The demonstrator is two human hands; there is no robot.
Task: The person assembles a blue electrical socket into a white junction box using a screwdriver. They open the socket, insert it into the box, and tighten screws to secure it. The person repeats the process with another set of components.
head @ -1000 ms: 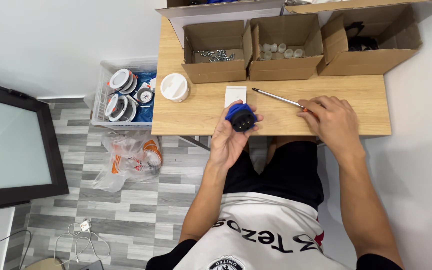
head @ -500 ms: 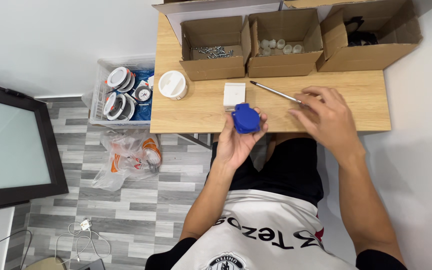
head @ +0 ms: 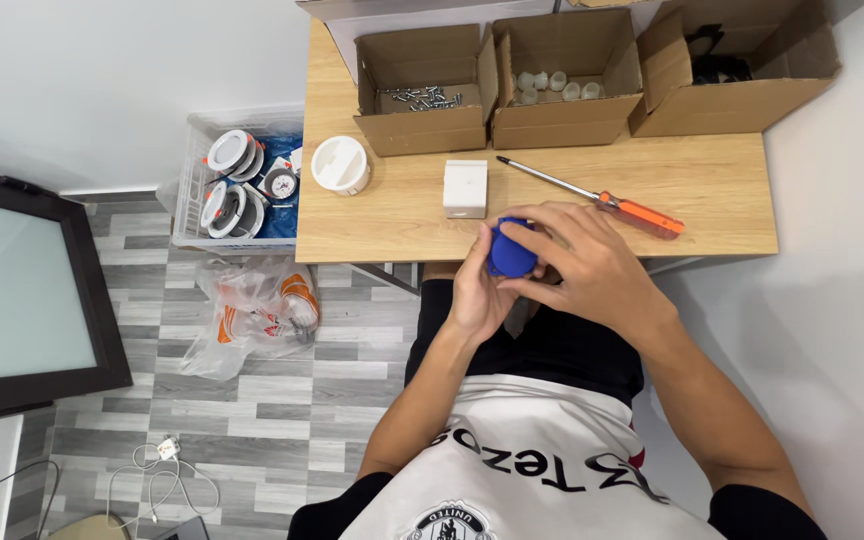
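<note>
Black-framed panel (head: 22, 290) far left, leaning over grey plank floor (head: 252, 420); white cable (head: 162, 475) coiled below it. Clear bin (head: 237, 180) of round gauges next, tight against wooden table (head: 552, 195); crumpled plastic bag (head: 252, 310) on floor just in front. On table, white round cap (head: 339, 164), then white square box (head: 465, 188), both well apart from edge. Behind them, three open cartons in a row: screws (head: 422, 90), pale small caps (head: 562, 75), dark parts (head: 732, 60) (too dim to tell what). Blue part (head: 511, 250) held just off table's front edge, above lap, cradled in left hand (head: 477, 290) with fingers curled under and round it. Right hand (head: 582, 265) laid over its right side, fingers together and pressed on blue part. Orange-handled screwdriver (head: 607, 200) lying slantwise on table, just beyond right hand, not touched
</note>
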